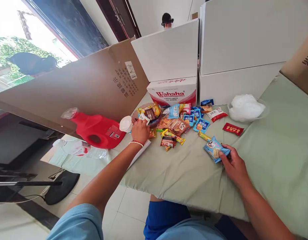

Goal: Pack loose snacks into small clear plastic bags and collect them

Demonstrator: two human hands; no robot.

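My left hand (140, 131), with a bead bracelet at the wrist, reaches to the left end of a heap of small snack packets (177, 124) and is closed on a small white packet (144, 118). My right hand (233, 164) rests on the green table cover (269, 160) and pinches the near edge of a light blue snack packet (214, 148), which lies flat apart from the heap. A red sachet (233, 129) lies alone to the right.
A red jug (96, 129) lies on its side at the table's left end, by a white cup (125, 123) and a clear bottle (80, 149). Cardboard sheet (76, 86), Wahaha carton (172, 91) and white boxes (240, 56) wall the back. A clear bowl of white stuff (246, 108) stands right. Another person's head (167, 20) shows behind.
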